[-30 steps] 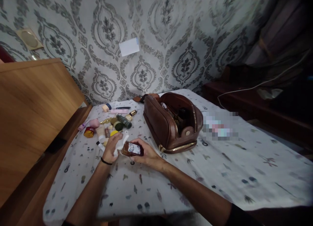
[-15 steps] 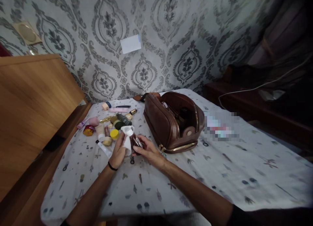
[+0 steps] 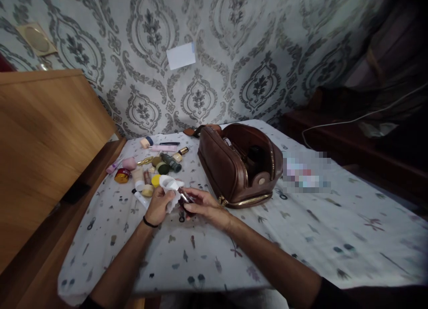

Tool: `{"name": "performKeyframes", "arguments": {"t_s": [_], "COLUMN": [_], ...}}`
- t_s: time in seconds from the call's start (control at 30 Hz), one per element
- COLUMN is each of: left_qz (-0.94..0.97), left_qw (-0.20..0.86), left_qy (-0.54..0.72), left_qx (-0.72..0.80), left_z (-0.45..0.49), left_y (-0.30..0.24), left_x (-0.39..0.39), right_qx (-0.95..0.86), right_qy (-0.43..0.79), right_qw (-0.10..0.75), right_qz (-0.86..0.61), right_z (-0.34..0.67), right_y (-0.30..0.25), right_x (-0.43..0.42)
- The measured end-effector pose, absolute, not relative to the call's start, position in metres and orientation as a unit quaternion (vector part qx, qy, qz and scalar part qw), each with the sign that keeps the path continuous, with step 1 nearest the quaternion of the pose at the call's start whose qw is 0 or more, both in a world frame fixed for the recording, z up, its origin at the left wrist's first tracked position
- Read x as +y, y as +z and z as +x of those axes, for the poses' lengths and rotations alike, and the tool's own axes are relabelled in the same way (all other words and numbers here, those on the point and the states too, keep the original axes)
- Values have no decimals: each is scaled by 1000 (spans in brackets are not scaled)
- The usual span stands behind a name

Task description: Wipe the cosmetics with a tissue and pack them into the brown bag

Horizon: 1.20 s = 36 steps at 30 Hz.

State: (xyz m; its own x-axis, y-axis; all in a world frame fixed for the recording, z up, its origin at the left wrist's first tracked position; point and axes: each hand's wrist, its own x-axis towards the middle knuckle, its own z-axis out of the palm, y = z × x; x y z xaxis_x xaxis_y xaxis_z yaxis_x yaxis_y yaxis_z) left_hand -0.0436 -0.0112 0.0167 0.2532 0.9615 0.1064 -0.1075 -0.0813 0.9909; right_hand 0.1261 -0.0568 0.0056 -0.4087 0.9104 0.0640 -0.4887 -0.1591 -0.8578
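My left hand (image 3: 159, 206) pinches a crumpled white wipe or tissue (image 3: 171, 194), its thumb pressed on top. Against the tissue lies the upper end of a small dark reddish-brown bottle (image 3: 186, 201). Fingers of my right hand (image 3: 210, 209) wrap round the bottle's lower part and hide some of it. Just beyond the hands lie a yellow-capped jar (image 3: 156, 180), a beige tube (image 3: 138, 179) and a white tube with a black cap (image 3: 141, 198). To the right stands a brown leather toiletry bag (image 3: 220, 162), unzipped, with dark items inside.
More cosmetics spread over the patterned cloth (image 3: 187, 264), among them an amber jar (image 3: 122, 175), a dark green tube (image 3: 171, 162) and a pink tube (image 3: 163, 148). A wooden panel (image 3: 50, 148) borders the left side. The patterned wall rises behind. A blurred patch (image 3: 304, 173) lies right of the bag.
My left hand and the tissue have shifted slightly left and down, and the tissue has spread wider at the bottle's top. The bottle is tilted further over in my right hand.
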Motion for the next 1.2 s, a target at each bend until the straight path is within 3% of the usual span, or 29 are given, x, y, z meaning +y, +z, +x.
{"name": "performKeyframes", "arguments": {"t_s": [0.17,0.57,0.97,1.2], "left_qz": [545,504,639,712], "left_qw": [570,606,528,373], "left_qy": [475,476,444,426], "left_qx": [391,390,340,415], "left_z": [-41,-35,-30,-30], "left_y": [20,11,16,11], "left_x": [-12,-12,-21,-22], "right_qx": [-382,-351,-321,-340], "right_qy": [774,783,759,766], "right_qw": [473,484,524,493], "right_qz": [-177,-168,-215,-234], "right_z": [127,124,119,119], "right_y": [10,14,-3,0], "right_x": [-58,-57,-51,-52]}}
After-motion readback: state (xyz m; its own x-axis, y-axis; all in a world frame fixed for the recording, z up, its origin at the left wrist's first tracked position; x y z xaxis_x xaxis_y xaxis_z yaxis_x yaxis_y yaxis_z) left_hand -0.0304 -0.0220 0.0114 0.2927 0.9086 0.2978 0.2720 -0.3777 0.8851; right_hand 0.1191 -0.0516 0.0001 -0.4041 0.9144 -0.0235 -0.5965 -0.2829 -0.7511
